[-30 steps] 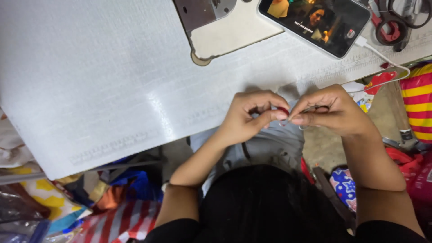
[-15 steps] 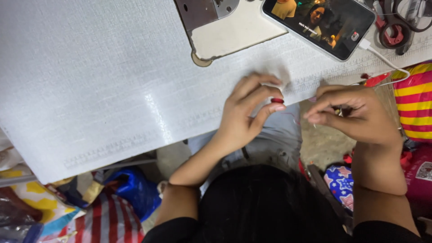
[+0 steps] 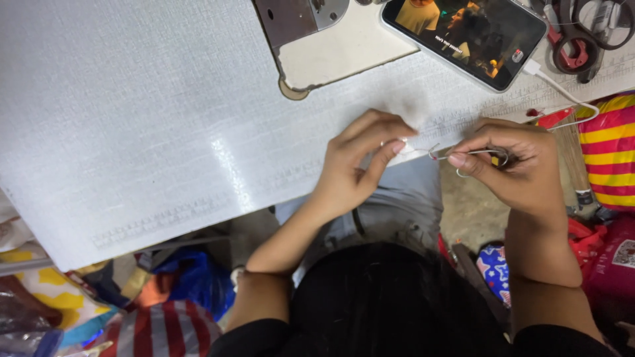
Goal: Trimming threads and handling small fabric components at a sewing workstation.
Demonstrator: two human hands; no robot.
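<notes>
My left hand (image 3: 357, 165) rests on the near edge of the white table (image 3: 132, 132), its thumb and fingers pinched on a small white piece (image 3: 405, 140) of soft material. My right hand (image 3: 519, 168) is just off the table edge and grips small metal thread snips (image 3: 466, 154). The snips' thin tips point left and reach the pinched piece at my left fingertips. Both hands are close together, a few centimetres apart. My lap in grey cloth lies under them.
A sewing machine base (image 3: 331, 39) stands at the back of the table. Next to it lies a phone (image 3: 463, 33) with a lit screen and a white cable (image 3: 562, 92). Dark scissors (image 3: 585, 33) lie at the back right. Striped bags (image 3: 612, 152) and coloured fabric bundles (image 3: 165, 297) crowd the floor.
Half a second ago my left hand lay flat on the table, apart from the right. Now its fingers have curled back and meet the snips' tips held by my right hand.
</notes>
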